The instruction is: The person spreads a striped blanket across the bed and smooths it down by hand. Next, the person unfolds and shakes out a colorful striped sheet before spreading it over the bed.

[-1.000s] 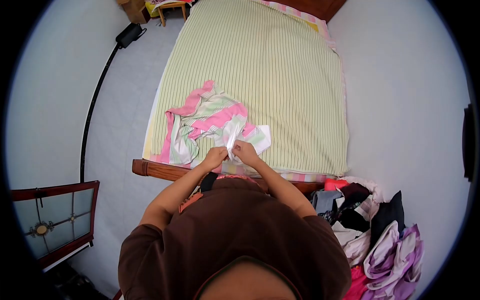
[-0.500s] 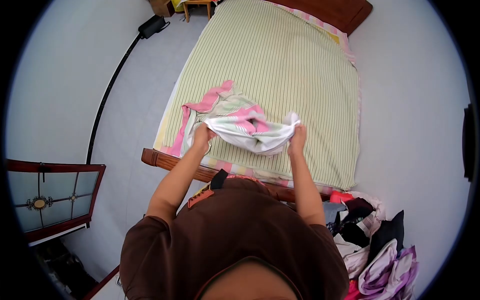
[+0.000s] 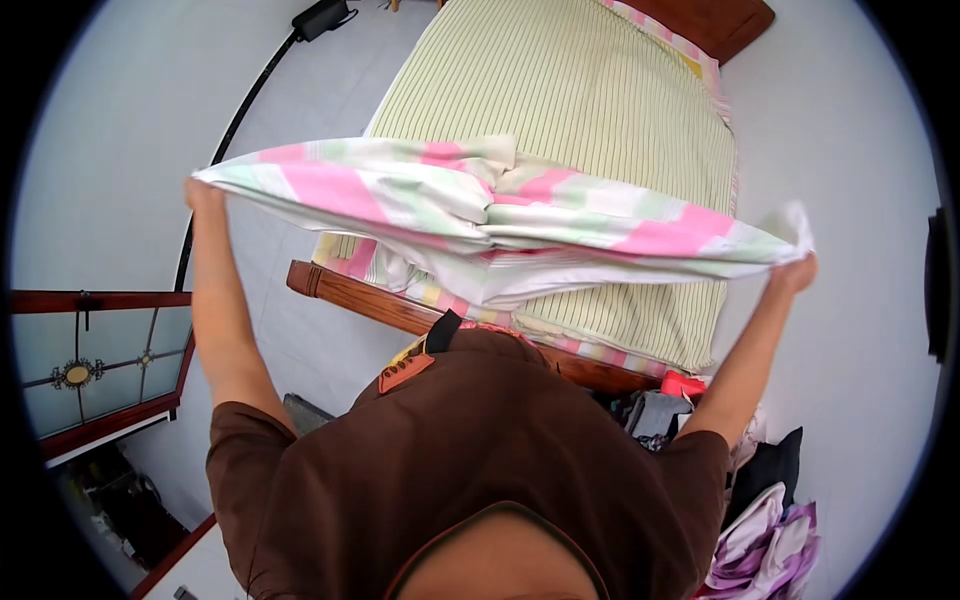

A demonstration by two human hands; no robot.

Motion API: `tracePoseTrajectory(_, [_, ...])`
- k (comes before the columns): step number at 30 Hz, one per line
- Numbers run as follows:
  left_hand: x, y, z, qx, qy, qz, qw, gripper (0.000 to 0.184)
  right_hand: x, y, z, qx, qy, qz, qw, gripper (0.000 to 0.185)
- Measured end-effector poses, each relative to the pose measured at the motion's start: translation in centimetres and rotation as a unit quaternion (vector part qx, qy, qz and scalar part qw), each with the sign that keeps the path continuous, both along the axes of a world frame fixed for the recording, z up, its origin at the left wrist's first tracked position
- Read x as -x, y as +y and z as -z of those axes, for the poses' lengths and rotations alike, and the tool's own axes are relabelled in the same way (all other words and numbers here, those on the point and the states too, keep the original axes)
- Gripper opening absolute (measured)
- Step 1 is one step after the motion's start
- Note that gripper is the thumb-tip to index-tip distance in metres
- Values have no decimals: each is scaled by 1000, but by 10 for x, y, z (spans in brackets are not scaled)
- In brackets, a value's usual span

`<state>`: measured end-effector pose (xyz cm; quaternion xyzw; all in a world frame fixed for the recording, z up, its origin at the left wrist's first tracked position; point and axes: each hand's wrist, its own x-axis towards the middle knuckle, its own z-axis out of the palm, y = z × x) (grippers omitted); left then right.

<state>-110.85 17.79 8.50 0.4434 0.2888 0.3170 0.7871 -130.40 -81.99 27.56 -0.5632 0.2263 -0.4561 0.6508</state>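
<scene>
A pink, white and pale green striped bed sheet (image 3: 340, 190) is stretched wide above the foot of the bed (image 3: 560, 80). Out at the far left, my left hand (image 3: 206, 190) is closed on one corner of it. The opposite corner is gripped by my right hand (image 3: 796, 271), and a loose white flap sticks up over that hand. Between my hands the sheet sags, bunched and folded near its middle. It hides much of the mattress's lower half, which has a green-striped cover.
A wooden footboard (image 3: 365, 300) runs along the near edge of the bed. Piled clothes (image 3: 765, 550) lie at the lower right beside the wall. On the left are a glass-paned door (image 3: 110, 370) and grey floor (image 3: 300, 130); a black bag (image 3: 320, 18) sits farther back.
Both hands have moved far apart and up, pulling the bunched sheet out across the bed. Its pink-edged part that lay on the mattress has largely lifted. The view has shifted slightly.
</scene>
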Motion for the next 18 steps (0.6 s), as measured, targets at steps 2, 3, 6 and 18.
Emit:
tracePoseTrajectory(2, [17,27,-26,24,-18,-26,999,42,17,-61,-14,-7,-49,12,999,37])
tracePoseTrajectory(3, [30,26,-44,25,-12,-31,999,43,29,-95,-17,-29,-108,-21,994,42])
tracePoseTrajectory(6, [44,26,-57,11,15,-129,991,38,47,-115,-54,5,-100,226,969,38])
tracePoseTrajectory(18, [58,-270,-9,-75,130,304,941,23,16,-52,120,452,437,141,765,24])
